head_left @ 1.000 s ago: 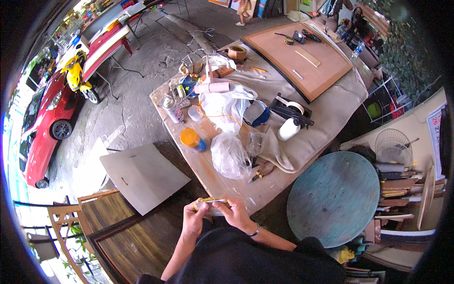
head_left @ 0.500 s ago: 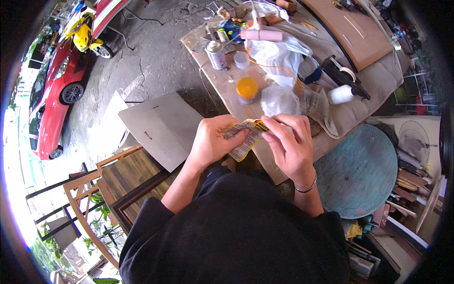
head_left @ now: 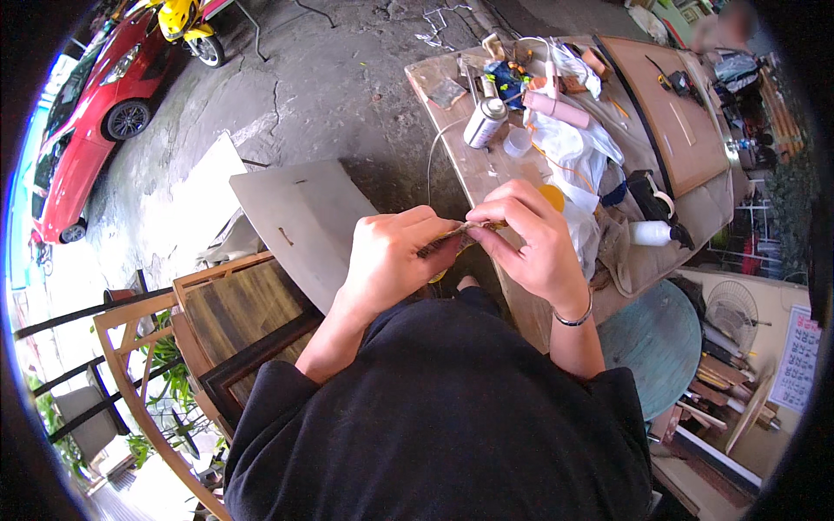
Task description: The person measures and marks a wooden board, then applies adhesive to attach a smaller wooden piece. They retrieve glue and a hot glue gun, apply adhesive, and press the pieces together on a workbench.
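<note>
Packet paper or plastic, unclear; shirt matt cloth; car glossy; floor rough concrete.

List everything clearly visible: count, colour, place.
flat packet: 1, yellow edge, centre
wooden table: 1, tan, upper right
cylindrical spray can: 1, white, on table
long cylinder: 1, pink, on table
crumpled plastic bagging: count unclear, white, on table
plastic bottle: 1, white, on table
rectangular framed board: 1, brown, on table
round disc: 1, teal, right
flat panel: 1, grey, left
car: 1, red, upper left
motorcycle: 1, yellow, upper left
fabric shirt: 1, black, lower centre
left hand: 1, bare, on packet
right hand: 1, bare, on packet
</note>
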{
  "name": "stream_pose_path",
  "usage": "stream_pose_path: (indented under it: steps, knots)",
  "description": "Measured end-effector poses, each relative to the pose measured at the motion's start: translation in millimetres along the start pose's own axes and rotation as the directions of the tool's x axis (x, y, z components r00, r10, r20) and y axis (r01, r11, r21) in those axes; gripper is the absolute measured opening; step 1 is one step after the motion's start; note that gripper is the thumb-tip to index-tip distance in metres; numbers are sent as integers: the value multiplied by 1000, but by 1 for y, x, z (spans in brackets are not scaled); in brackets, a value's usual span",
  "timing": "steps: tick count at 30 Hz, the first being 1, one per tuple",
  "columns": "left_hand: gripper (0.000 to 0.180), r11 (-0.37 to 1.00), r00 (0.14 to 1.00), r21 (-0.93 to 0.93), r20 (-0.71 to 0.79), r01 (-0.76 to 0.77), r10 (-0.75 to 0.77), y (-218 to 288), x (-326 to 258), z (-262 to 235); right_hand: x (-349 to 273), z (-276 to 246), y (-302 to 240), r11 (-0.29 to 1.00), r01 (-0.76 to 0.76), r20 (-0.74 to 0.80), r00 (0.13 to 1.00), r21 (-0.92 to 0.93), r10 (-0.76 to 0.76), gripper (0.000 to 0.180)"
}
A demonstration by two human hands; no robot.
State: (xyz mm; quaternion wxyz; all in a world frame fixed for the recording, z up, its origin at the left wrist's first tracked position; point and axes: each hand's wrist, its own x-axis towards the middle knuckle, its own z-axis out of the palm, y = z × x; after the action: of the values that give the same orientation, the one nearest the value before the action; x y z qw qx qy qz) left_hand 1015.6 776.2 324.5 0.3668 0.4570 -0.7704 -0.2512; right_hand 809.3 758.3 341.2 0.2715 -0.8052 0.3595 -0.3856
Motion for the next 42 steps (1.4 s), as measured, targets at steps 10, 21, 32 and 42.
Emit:
stream_pose_path:
  steps: [10, 21, 32, 42]
  knots:
    - [15, 994, 982, 109, 187, 9, -29, -27, 7, -28, 34, 15, 19, 972, 168, 306, 946, -163, -111, 19]
    - [17, 912, 870, 372, 377, 172, -318, -76, 96, -8, 76, 31, 109, 928, 145, 286, 957, -344, -44, 17]
    - [18, 906, 824, 411, 474, 104, -310, -100, 218, 20, 110, 1, 188, 944, -64, 17, 997, -322, 73, 29]
    - [19, 970, 870, 242, 473, 19, -136, -109, 289, 26, 147, -58, 209, 976, -207, -77, 976, -64, 202, 17]
